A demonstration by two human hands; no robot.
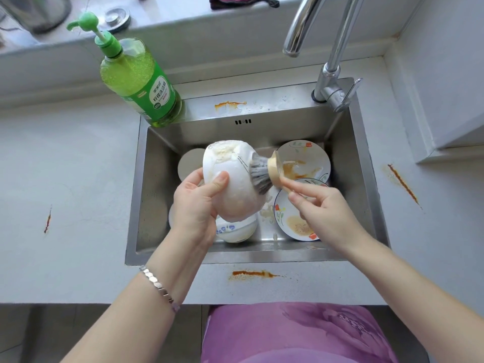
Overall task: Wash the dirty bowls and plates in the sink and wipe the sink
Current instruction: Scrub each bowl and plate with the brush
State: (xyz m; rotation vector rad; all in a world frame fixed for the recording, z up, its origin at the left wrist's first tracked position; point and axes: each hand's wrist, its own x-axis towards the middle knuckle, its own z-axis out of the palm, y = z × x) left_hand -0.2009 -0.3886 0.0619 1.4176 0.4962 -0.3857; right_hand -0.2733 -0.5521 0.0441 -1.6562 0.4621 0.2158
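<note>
Over sink (157, 195), bowl (233, 184) in left hand (195, 205)

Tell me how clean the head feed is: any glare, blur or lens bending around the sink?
Head view: even light, soft shadows; the wide lens bows the counter edges and faucet; the bowl in the left hand and the brush in the right hand look sharp; only mild sheen on the sink rim, nothing blown out.
</note>
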